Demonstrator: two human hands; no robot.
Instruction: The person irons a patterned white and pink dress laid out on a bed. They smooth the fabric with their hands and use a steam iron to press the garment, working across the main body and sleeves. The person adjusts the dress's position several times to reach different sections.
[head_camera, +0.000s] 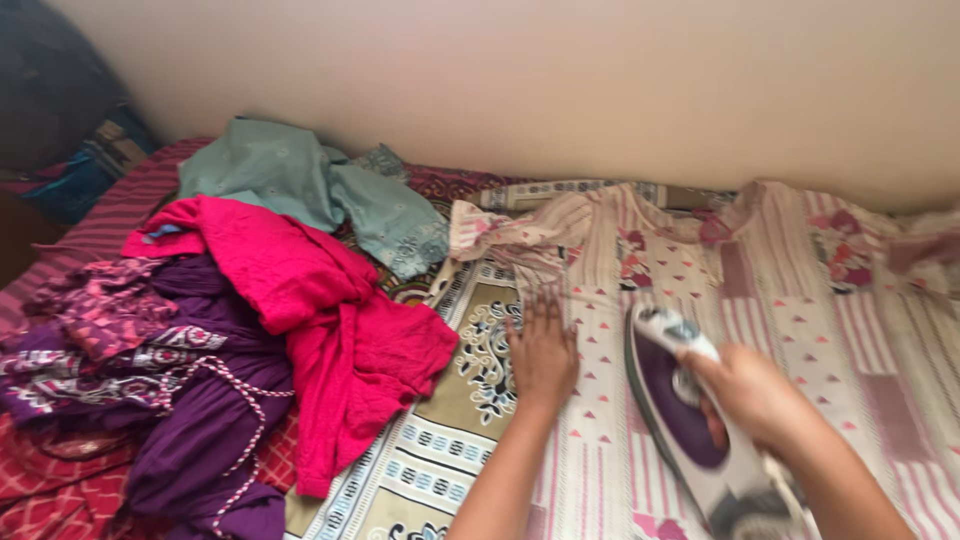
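Ironing's barely started I'd say: right hand (752, 392) gripping the iron (690, 420) lower right on the striped kurta (800, 300), left hand (541, 350) flat with fingers spread mid-frame, and the clothes pile (230, 330) at left looks untouched.

**A plain wall and a cloth-covered bed**

A bare, pale beige wall (560, 90) fills the upper half of the view — smooth, unmarked, evenly lit by soft daylight with no hard shadows. Beneath it lies a bed spread with a patterned bedsheet (450, 450) in tan, white and black, with a red-striped cover (120, 215) showing at the left edge. In the top left corner sits a dark bundle (60, 110) — black above, blue and patterned below — blurred and in shade against the wall.
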